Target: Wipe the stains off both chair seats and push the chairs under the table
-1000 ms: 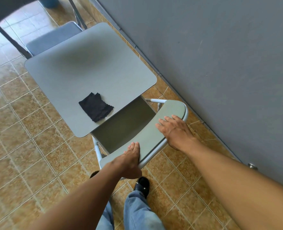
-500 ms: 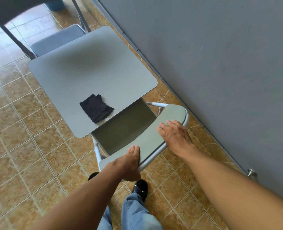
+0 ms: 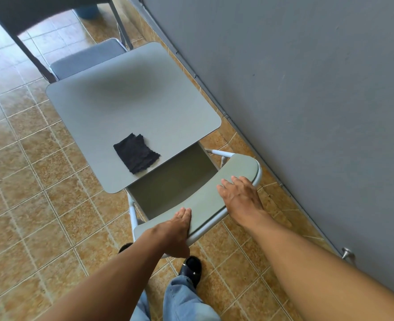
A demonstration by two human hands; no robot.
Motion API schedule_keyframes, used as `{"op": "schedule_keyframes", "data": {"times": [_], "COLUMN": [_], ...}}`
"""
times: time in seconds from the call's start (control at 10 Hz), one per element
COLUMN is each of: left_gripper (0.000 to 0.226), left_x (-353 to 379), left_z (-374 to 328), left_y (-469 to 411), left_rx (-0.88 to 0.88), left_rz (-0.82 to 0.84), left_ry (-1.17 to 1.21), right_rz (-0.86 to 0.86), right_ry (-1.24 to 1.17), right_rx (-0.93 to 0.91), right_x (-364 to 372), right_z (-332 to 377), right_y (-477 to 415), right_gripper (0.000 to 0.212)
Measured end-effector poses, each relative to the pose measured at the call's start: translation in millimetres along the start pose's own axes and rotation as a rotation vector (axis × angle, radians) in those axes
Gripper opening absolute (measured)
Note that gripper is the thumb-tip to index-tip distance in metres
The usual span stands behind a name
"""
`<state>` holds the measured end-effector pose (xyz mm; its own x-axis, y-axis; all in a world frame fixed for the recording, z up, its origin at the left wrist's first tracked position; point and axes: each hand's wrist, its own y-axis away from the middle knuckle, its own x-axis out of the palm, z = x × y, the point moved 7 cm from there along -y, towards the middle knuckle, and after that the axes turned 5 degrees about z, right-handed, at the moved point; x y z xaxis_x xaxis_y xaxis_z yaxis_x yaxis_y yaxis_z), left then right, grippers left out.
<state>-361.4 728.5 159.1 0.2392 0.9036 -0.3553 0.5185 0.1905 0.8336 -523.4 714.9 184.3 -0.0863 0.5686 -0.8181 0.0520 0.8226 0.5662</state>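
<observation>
The grey table (image 3: 131,105) served as the landmark: its long right edge ran just beside the grey wall (image 3: 307,89), leaving only a thin strip of tiled floor (image 3: 29,193) between them, while to the table's left the floor lay wide open. At the table's near edge stood the near chair (image 3: 172,181), its seat partly tucked beneath the tabletop and part of it exposed between that edge and the backrest. The left hand (image 3: 175,230) was clamped on the backrest's top rail at the end farther from the wall, fingers over the front and thumb behind. The right hand (image 3: 240,195) lay on the rail's wall-side end with fingers spread and flat; whether it was gripping could not be told. That end of the backrest stood near the wall but apart from it. The black cloth (image 3: 135,152) rested on the tabletop close to the near edge, touching neither hand. At the table's far edge the far chair (image 3: 87,57) had its blue-grey seat partly under the top, its dark backrest beyond. A metal knob (image 3: 347,252) stuck out from the wall near the right forearm. Compared with a second earlier, both hands sat at the same spots on the rail and the cloth had not shifted, and about the same stretch of seat showed between table edge and backrest.
</observation>
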Motion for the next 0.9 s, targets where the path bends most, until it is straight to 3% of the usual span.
{"op": "schedule_keyframes", "data": {"times": [0.3, 0.4, 0.5, 0.6, 0.7, 0.8, 0.9], "left_gripper": [0.11, 0.098, 0.07, 0.062, 0.081, 0.083, 0.069], "left_x": [-7.4, -13.7, -14.2, -15.1, -22.8, -39.6, -64.9], "left_z": [-2.0, -4.4, -4.7, -2.4, 2.5, 8.4, 9.2], "left_y": [8.6, 13.4, 15.7, 19.8, 26.1, 35.6, 48.1], "left_rx": [-0.028, 0.008, 0.045, 0.047, 0.041, 0.08, 0.114], "left_rz": [-0.11, -0.172, -0.218, -0.231, -0.221, -0.235, -0.257], "left_ry": [-0.036, -0.056, -0.064, -0.093, -0.161, -0.211, -0.272], "right_rz": [0.061, 0.093, 0.126, 0.196, 0.277, 0.235, 0.154], "right_ry": [0.001, -0.014, -0.068, -0.107, -0.214, -0.37, -0.557], "right_rx": [0.047, 0.03, -0.03, -0.076, -0.088, -0.016, 0.133], "right_x": [-5.5, -2.6, 0.9, 3.0, 0.4, -15.6, -40.5], "right_z": [2.2, 8.5, 26.3, 43.8, 54.9, 58.3, 55.7], "right_y": [2.4, 4.9, 11.4, 16.8, 21.5, 27.0, 40.0], "right_gripper": [0.046, 0.048, 0.049, 0.057, 0.065, 0.072, 0.068]}}
